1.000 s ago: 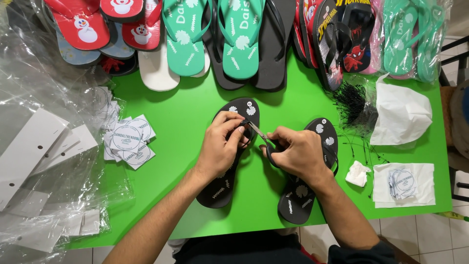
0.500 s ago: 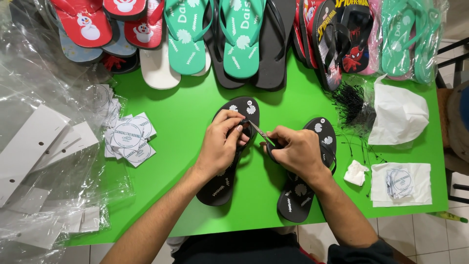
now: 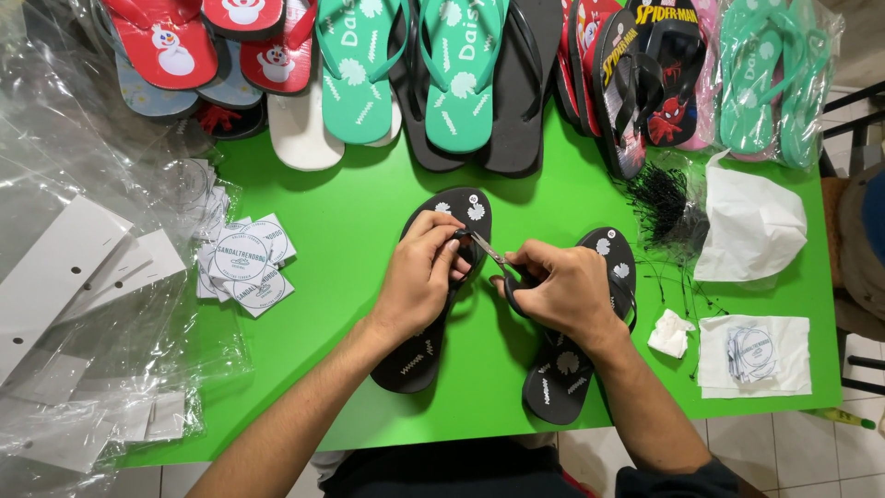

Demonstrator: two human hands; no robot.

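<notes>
Fingers of my left hand are pinched together on the strap of the black rubber flip-flop with white flower prints, up near its toe end, while the palm lies over the middle of the sole. That sandal lies flat on the bright green tabletop, toe pointing away from me, just left of centre. My right hand is closed around the handles of a small pair of scissors with metal blades; the blade tips point up and left and meet the left fingertips at the strap. I cannot tell whether the blades are parted or shut.

Under my right wrist lies the matching second black flip-flop, parallel to the first and just beside it, its heel near the table's front edge.

Near the left edge of the table sits a loose pile of round-printed white paper tags, next to crumpled clear plastic bags with white cardboard hangers. Along the far edge runs a row of other sandals: red ones with snowman prints, a teal pair with white flowers, and black ones with a red cartoon figure. To the right are a bundle of thin black plastic ties, a white bag and a crumpled white scrap.
</notes>
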